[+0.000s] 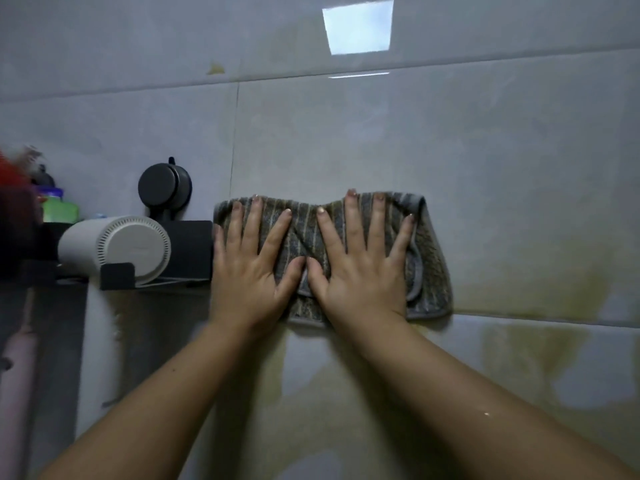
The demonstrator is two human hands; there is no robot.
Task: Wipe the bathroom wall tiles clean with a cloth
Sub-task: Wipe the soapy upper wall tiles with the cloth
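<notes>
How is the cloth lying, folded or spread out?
Folded: on the cloth a hemmed edge doubles back over itself; left hand and right hand press it flat.

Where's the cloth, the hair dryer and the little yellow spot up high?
cloth (pixel 304 232), head view, on the bare striped part near its middle.
hair dryer (pixel 133 249), head view, on its round white back end.
yellow spot (pixel 215 68), head view, on the middle of the stain.

Dim, glare (pixel 358 27) above (left edge blurred)
</notes>
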